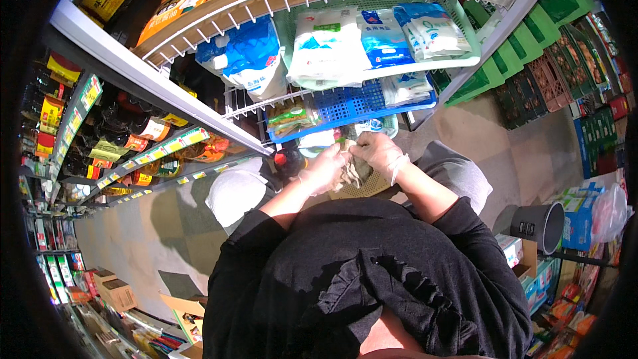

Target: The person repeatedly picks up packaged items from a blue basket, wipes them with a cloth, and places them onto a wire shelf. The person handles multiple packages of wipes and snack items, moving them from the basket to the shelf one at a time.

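In front of my lap, my left hand and my right hand come together, both in thin clear gloves. A crumpled grey-beige cloth hangs between them, pinched by the fingers of both. Below it is a yellowish perforated basket, partly hidden by the cloth and my body. Just past my hands, a blue plastic basket holds small packets. A dark bottle with a red cap stands beside my left hand.
A white wire rack rises ahead, with a pale green basket of salt bags. Shelves of sauce bottles line the left. On the right are stacked crates and a grey bucket. An open carton lies behind, left.
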`<state>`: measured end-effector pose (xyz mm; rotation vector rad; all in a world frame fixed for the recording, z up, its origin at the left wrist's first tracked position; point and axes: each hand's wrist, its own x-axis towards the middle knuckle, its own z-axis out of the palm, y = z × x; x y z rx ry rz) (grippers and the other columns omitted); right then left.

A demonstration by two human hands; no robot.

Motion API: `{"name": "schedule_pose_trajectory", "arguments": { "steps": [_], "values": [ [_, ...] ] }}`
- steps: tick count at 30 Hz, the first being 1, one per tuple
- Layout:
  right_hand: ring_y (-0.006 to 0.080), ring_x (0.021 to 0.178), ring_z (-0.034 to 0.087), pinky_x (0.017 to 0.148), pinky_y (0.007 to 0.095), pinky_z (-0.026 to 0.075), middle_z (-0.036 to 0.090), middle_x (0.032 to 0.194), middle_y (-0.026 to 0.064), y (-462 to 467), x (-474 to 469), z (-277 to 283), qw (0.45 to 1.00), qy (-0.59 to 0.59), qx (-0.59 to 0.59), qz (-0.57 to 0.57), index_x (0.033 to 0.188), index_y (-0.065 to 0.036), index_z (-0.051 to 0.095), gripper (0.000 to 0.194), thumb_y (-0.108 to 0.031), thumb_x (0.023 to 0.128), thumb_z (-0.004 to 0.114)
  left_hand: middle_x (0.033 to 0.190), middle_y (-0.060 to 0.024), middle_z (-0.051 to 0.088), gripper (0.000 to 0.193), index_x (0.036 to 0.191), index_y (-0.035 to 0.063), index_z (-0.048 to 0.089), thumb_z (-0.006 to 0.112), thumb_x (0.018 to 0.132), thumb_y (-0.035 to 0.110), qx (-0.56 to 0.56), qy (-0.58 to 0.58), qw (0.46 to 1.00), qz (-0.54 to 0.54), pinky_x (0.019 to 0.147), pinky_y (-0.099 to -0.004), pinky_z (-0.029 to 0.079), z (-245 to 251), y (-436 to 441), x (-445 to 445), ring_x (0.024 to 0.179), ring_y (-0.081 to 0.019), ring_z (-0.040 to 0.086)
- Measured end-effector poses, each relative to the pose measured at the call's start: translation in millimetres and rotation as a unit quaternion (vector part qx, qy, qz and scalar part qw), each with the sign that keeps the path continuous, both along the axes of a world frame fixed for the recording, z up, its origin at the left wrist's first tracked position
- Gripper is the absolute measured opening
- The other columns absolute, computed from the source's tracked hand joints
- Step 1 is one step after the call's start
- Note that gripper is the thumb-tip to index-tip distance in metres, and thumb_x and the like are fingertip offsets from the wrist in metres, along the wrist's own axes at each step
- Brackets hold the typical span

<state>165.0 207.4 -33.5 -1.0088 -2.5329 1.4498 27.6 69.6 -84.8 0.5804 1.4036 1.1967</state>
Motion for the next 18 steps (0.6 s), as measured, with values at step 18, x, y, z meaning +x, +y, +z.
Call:
{"name": "schedule_pose_trajectory", "arguments": {
  "steps": [18],
  "values": [
    [0.0375, 0.118, 0.062, 0.102, 0.0377, 0.046, 0.063, 0.127, 0.0272, -11.1, -3.3, -32.1, 0.986, -0.015, -0.051, 0.157, 0.143, 0.005, 0.044, 0.070, -0.039, 0.092, 0.065, 0.097, -0.0037, 0.067, 0.028, 0.122, 0.0081, 0.056, 0.063, 0.099, 0.022, 0.009, -0.146, 0.988, 0.054, 0.051, -0.0292, 0.053, -6.8, -5.6, -16.0, 0.070, -0.0134, 0.064]
  ]
}}
